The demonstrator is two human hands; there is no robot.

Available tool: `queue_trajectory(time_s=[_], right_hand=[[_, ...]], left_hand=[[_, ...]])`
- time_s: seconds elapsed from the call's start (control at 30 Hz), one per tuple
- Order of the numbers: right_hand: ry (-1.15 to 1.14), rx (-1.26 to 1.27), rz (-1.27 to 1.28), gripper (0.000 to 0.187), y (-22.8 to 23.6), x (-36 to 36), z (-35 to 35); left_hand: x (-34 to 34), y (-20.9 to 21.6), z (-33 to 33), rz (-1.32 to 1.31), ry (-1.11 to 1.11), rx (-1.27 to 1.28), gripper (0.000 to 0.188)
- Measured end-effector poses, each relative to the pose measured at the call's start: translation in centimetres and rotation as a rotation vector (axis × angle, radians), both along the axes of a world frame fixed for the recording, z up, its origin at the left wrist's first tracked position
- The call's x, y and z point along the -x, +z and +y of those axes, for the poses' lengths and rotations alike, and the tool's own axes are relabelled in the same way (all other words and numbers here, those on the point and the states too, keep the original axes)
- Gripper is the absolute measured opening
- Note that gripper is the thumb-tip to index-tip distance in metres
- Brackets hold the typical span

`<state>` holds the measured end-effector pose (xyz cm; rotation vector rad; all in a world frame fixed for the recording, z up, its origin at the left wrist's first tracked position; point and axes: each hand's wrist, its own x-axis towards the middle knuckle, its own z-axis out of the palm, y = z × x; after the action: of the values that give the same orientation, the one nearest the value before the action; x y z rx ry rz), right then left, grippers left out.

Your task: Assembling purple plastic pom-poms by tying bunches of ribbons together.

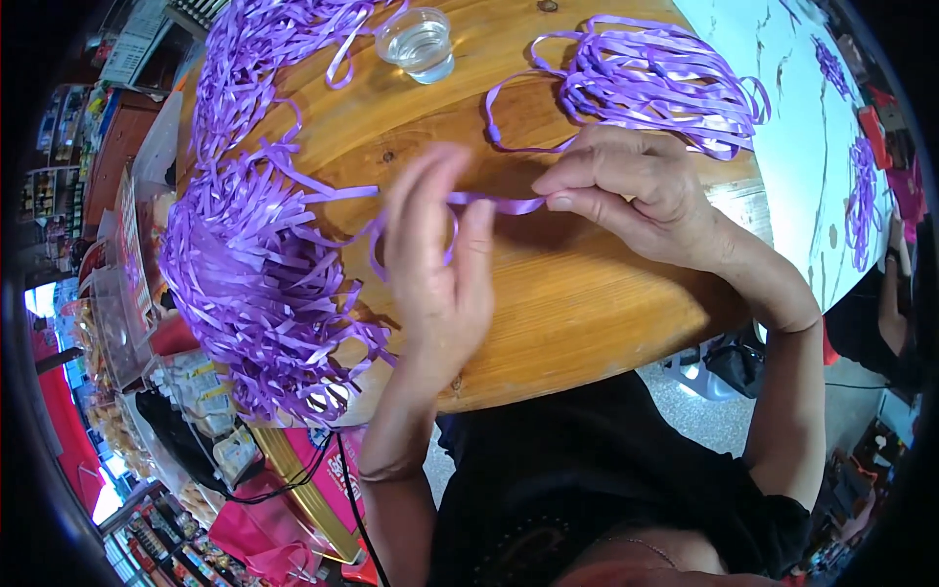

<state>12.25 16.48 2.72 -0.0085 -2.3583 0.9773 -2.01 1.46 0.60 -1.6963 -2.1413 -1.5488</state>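
Observation:
A purple satin ribbon (511, 205) runs level above the wooden table, one end pinched between the thumb and forefinger of my right hand (636, 186). It passes behind my left hand (435, 259), and a loop of it hangs near that palm. My left hand is somewhat blurred, its fingers raised and its thumb apart from them, so it looks open. Left of it lies a big heap of loose purple ribbons (254, 264). Beyond my right hand rests a bundle of looped purple ribbons (655, 83), some with small knots.
A clear plastic cup (419, 47) of clear liquid stands on the wooden table (577, 313) at the far side. To the right, a white marbled tabletop (782, 186) carries more purple ribbon bundles (861, 201). Bags and packets crowd the left edge; another person's arm shows at far right.

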Motion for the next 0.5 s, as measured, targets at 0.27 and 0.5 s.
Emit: queue_trajectory(time_s=[0.27, 0.5], right_hand=[[-0.004, -0.175, 0.103, 0.017, 0.5, 2.3, 0.4], [-0.200, -0.621, 0.280, 0.013, 3.0, 10.3, 6.8]], left_hand=[[-0.9, -0.3, -0.1, -1.165, -0.261, -0.020, 0.014], [1.9, 0.0, -0.8, -1.072, 0.103, -0.122, 0.010]])
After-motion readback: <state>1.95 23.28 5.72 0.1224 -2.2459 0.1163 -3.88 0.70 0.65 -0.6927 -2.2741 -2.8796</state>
